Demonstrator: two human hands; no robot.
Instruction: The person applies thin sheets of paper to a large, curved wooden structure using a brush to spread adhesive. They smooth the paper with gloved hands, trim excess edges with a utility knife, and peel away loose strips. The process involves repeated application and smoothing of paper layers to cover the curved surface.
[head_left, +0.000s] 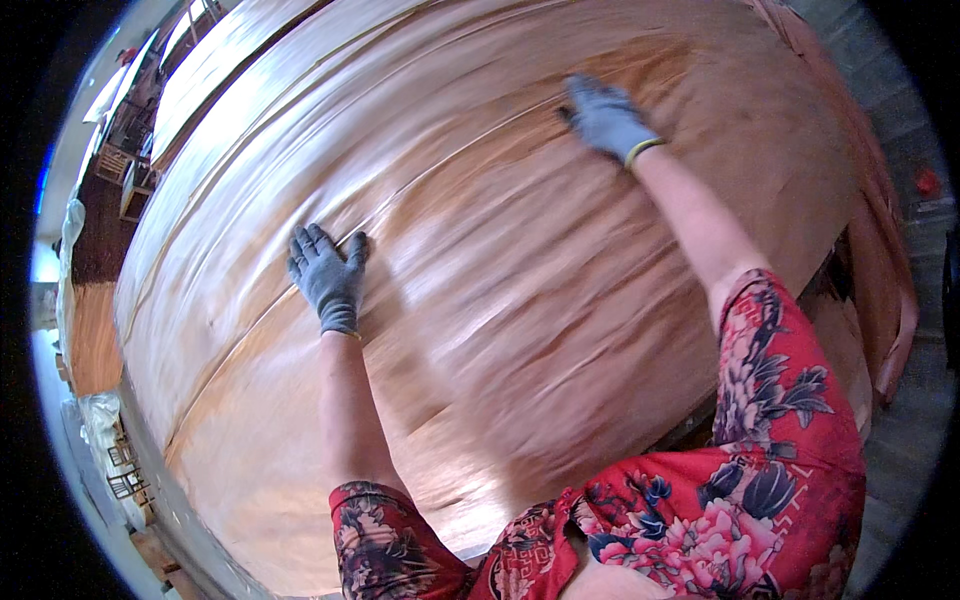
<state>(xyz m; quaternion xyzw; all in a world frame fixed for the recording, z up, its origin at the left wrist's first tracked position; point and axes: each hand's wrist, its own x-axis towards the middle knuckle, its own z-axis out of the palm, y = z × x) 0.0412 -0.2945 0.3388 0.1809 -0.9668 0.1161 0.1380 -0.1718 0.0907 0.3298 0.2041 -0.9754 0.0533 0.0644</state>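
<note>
A wide, thin tan sheet that looks like wood veneer [560, 260] spreads across most of the view, with ripples and long creases. A dark line, like a seam or sheet edge, crosses it from the lower left to the upper middle. My left hand [328, 278], in a grey glove, lies flat on the sheet beside this line, fingers spread. Farther off to the right, my right hand [608, 118], in a grey glove with a yellow cuff, rests on the sheet with fingers stretched out, slightly blurred. Neither hand grips anything.
Sheet edges hang down in folds [885, 290] on the right, above a grey floor [915, 420]. A small red object [928, 183] lies there. Along the far left stand stacked brown boards [97, 335] and wooden furniture frames [125, 470].
</note>
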